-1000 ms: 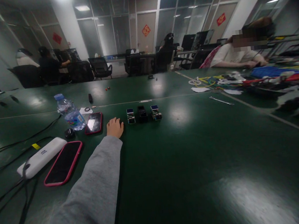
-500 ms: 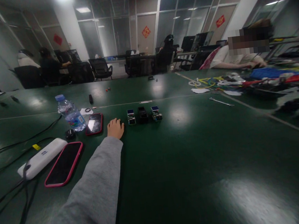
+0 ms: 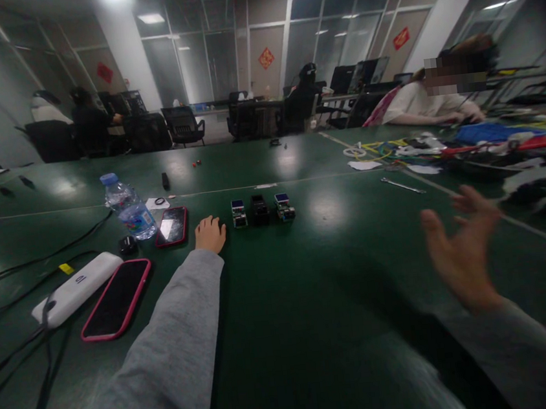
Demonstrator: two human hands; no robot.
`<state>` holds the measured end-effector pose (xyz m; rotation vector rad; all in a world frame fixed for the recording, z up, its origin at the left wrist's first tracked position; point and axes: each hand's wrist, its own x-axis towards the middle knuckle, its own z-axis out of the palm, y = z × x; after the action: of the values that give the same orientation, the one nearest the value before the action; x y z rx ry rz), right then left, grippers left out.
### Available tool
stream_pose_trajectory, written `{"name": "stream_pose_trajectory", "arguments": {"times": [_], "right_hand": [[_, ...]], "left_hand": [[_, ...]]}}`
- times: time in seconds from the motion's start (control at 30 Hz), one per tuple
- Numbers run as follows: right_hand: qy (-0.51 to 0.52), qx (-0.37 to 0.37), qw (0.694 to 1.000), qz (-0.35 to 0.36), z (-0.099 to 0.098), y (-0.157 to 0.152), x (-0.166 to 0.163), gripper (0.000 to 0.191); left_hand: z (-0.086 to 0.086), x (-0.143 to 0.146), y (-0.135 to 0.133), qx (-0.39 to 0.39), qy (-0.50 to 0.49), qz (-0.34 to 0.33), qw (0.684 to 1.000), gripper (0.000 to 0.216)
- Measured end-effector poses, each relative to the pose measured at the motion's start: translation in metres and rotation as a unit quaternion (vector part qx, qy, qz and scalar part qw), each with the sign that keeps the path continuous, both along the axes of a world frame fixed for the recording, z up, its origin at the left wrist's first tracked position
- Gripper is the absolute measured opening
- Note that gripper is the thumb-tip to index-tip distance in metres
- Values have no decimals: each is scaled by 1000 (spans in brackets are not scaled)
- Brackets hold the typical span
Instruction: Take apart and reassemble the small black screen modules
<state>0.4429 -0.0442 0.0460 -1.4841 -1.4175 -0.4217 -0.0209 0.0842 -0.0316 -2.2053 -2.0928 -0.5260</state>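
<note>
My left hand (image 3: 210, 234) rests palm down on the green table (image 3: 275, 321), fingers stretched out and nothing in them. Just right of it, three small devices stand in a row: a circuit board with a small screen (image 3: 239, 213), a black case (image 3: 259, 209), and another circuit board with a small screen (image 3: 284, 207). My right hand (image 3: 465, 246) hangs above the table on the right, slightly blurred, with thumb and fingers spread and holding nothing. A wrench (image 3: 402, 185) lies beyond it.
On the left are a water bottle (image 3: 129, 206), a red-edged phone (image 3: 172, 226), a pink-cased phone (image 3: 117, 300), a white power strip (image 3: 79, 288) and black cables. Cables and tools (image 3: 418, 147) are heaped at the far right, where a person (image 3: 425, 100) sits.
My right hand has come into view from the lower right, fingers spread. My left hand and the three devices have stayed in place.
</note>
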Motion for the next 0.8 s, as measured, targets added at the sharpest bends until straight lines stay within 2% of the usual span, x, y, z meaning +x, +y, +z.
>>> {"name": "stream_pose_trajectory", "arguments": {"times": [0.07, 0.13, 0.2, 0.27, 0.43, 0.63, 0.8], "right_hand": [[2, -13, 995, 98, -16, 35, -46, 73], [-37, -65, 983, 165, -34, 70, -93, 65], [-54, -102, 977, 180, -49, 98, -131, 59], [-84, -127, 972, 178, -61, 114, -153, 52], [-139, -172, 954, 202, -70, 121, -160, 42], [-34, -174, 966, 189, -69, 118, -153, 25], [61, -156, 961, 221, -72, 125, -151, 37]], "left_hand": [[1, 0, 0, -4, -2, 1, 1000, 46], [2, 0, -1, -5, -3, 6, 1000, 45], [2, 1, -2, -6, -5, 5, 1000, 46], [2, 2, -2, -6, -5, 3, 1000, 47], [2, 4, -3, 2, 1, 15, 1000, 46], [3, 2, -3, -8, 1, 8, 1000, 47], [2, 1, -2, -6, 0, 4, 1000, 47]]}}
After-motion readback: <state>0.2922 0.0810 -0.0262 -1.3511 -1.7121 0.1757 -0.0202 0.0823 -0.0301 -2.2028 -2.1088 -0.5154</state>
